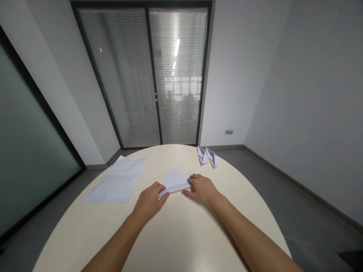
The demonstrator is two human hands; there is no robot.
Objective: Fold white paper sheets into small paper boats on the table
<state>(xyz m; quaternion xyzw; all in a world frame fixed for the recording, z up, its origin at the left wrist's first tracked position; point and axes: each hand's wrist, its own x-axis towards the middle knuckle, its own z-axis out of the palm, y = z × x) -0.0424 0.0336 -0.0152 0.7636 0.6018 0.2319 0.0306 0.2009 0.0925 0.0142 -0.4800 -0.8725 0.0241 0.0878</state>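
A folded sheet of white paper (174, 180) lies in the middle of the table, peaked at its far side, with a folded strip along its near edge. My left hand (149, 198) grips the left end of that strip, thumb at the near edge and fingers on top. At the right end, my right hand (200, 187) closes on the paper the same way, its fingertips curled over the corner. The paper's two end corners are partly hidden under my fingers.
Flat white sheets (119, 182) with faint creases lie at the table's left. Two folded paper boats (207, 156) sit near the far right edge of the round cream table (181, 241). Beyond it stand a glass partition with blinds (138, 79) and grey walls.
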